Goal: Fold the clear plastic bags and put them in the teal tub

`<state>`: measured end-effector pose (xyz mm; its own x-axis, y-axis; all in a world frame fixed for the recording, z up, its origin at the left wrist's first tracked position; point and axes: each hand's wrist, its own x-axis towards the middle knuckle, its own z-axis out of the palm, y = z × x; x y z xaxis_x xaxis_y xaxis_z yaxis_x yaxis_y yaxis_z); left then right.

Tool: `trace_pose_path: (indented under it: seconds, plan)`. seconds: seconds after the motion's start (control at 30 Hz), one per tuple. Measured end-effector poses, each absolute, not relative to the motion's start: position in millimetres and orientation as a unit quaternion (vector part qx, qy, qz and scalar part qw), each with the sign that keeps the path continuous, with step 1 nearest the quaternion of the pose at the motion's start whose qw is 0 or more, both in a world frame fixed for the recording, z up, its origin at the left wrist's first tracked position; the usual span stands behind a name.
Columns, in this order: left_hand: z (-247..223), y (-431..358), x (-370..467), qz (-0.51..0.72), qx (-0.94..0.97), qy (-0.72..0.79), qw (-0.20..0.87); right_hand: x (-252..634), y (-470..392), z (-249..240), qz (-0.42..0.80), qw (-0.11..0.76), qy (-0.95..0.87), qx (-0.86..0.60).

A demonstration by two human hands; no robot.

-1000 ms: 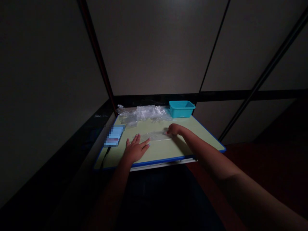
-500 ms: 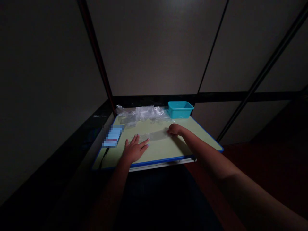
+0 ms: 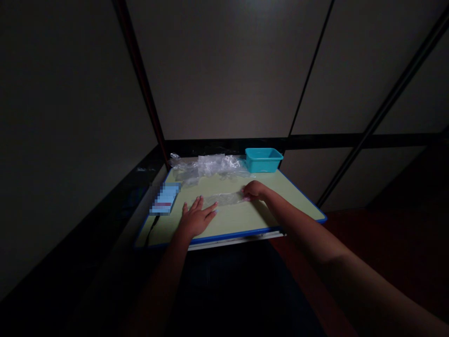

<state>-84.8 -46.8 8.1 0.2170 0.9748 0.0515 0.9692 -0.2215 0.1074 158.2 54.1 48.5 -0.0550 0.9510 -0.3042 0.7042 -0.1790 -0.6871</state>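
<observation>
A clear plastic bag point(image 3: 226, 199) lies flat across the middle of the pale yellow table point(image 3: 242, 223). Spread on the tabletop at the bag's left end is my left hand point(image 3: 195, 219), its fingers apart and nothing gripped. My right hand point(image 3: 254, 190) is closed on the bag's right end, with fingertips pinched together. Behind the bag, a heap of crumpled clear plastic bags point(image 3: 212, 166) rests along the table's back edge.
A turquoise basket point(image 3: 264, 164) stands at the back right, beside the heap. At the left edge lies a phone-like device point(image 3: 164, 199) with a blurred light-blue screen and a dark cord. Cabinet panels point(image 3: 224, 84) rise behind the table.
My right hand has shifted very slightly left, and the bag between my hands looks more wrinkled. My left hand has stayed in place.
</observation>
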Motion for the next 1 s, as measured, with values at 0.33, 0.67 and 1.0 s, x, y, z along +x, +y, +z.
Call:
trace_pose_path:
  seconds: [0.33,0.67,1.0]
  plan:
    - [10.9,-48.8,-83.6,0.048,0.778,0.625,0.025,151.0,54.3,39.0,0.398,0.202,-0.594,-0.669]
    - [10.2,-49.1,-84.2,0.051,0.781,0.622,0.022,148.7,59.0,37.0,0.299,0.242,-0.641,-0.665]
    - [10.9,-49.9,-82.9,0.050,0.780,0.623,0.024,133.2,64.9,71.3,0.232,0.236,-0.718,-0.613]
